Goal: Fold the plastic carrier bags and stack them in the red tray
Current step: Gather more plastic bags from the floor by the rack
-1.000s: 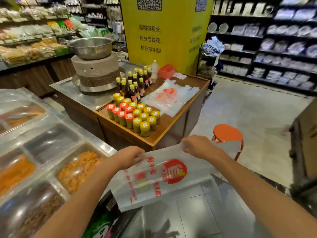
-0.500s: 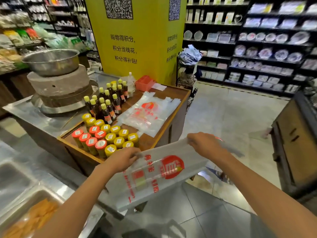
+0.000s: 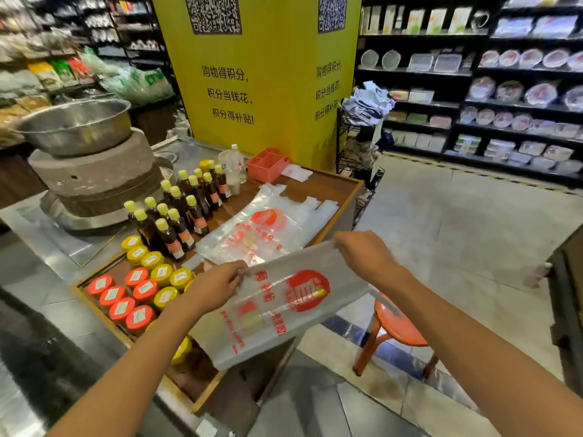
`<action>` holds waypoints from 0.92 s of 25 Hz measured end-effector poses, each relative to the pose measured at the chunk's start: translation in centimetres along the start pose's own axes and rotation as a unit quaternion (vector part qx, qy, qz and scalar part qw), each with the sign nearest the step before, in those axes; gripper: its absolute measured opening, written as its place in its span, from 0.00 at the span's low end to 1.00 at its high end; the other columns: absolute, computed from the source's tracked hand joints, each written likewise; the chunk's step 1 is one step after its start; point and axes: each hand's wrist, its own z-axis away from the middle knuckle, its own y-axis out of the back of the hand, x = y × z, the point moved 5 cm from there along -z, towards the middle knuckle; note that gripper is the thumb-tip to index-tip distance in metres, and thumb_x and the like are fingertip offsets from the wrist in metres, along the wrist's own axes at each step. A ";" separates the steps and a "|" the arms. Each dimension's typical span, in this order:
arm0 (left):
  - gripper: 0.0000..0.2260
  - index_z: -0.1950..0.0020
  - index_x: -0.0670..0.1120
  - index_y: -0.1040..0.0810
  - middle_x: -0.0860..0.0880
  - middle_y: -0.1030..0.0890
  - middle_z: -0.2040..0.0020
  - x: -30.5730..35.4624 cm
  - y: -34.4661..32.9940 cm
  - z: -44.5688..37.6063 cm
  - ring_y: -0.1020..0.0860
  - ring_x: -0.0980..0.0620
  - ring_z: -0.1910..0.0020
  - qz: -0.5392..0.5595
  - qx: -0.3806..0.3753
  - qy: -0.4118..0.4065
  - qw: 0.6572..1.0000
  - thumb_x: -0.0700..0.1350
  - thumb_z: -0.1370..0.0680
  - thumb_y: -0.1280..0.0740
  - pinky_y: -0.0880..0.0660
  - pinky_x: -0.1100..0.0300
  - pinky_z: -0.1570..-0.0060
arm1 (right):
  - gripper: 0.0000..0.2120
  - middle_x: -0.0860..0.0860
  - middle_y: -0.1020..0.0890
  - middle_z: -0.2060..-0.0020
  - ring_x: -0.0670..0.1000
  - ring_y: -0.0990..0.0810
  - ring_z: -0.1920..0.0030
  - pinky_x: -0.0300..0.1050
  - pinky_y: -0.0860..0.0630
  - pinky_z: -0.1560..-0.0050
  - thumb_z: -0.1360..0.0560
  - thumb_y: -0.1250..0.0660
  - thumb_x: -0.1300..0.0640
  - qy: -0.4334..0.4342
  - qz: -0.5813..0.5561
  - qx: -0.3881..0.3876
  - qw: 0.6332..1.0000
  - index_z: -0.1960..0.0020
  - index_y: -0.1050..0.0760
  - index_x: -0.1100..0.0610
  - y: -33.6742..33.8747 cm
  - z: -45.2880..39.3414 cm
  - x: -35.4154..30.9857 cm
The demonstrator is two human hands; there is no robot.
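A clear plastic carrier bag (image 3: 277, 307) with a red round logo and red print hangs in the air over the near corner of the wooden table. My left hand (image 3: 217, 283) pinches its upper left edge. My right hand (image 3: 362, 253) pinches its upper right edge, so the bag is stretched between them. A pile of the same bags (image 3: 268, 228) lies flat on the table beyond my hands. The red tray (image 3: 266, 164) stands at the table's far side, in front of the yellow pillar.
The wooden table (image 3: 334, 187) carries dark bottles with yellow caps (image 3: 179, 212) and jars with red and yellow lids (image 3: 138, 288) on its left half. A stone mill with a steel bowl (image 3: 82, 152) stands at the left. An orange stool (image 3: 397, 329) stands at the right, below the bag.
The view has moved closer to the wooden table and away from the food counter at the left. Both hands have carried the stretched bag up over the table's near corner.
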 end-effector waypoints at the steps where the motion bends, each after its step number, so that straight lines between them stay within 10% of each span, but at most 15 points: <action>1: 0.08 0.48 0.56 0.26 0.54 0.20 0.53 -0.2 0.0 -1.4 0.21 0.51 0.54 -0.003 -0.002 0.005 1.000 0.44 0.17 0.41 0.23 0.51 0.54 | 0.10 0.53 0.15 0.51 0.60 0.18 0.52 0.47 0.31 0.60 0.20 0.39 0.61 0.003 -0.006 0.007 1.000 0.46 0.21 0.52 -0.6 -1.5 1.1; 17: 0.09 0.43 0.51 0.23 0.51 0.19 0.55 -9.4 0.0 -27.1 0.20 0.53 0.59 0.098 0.016 0.107 0.989 0.42 0.17 0.41 0.25 0.57 0.64 | 0.15 0.50 0.17 0.53 0.57 0.21 0.49 0.48 0.26 0.45 0.23 0.39 0.65 0.029 -0.007 -0.035 0.999 0.47 0.22 0.48 -12.1 -30.3 9.9; 23: 0.07 0.46 0.55 0.24 0.52 0.20 0.55 -13.1 -1.1 -31.9 0.20 0.52 0.57 0.134 0.019 0.144 0.980 0.45 0.16 0.41 0.22 0.52 0.51 | 0.17 0.51 0.16 0.48 0.56 0.20 0.46 0.45 0.35 0.41 0.22 0.40 0.66 0.085 0.003 -0.077 0.993 0.41 0.21 0.50 -16.7 -38.4 9.7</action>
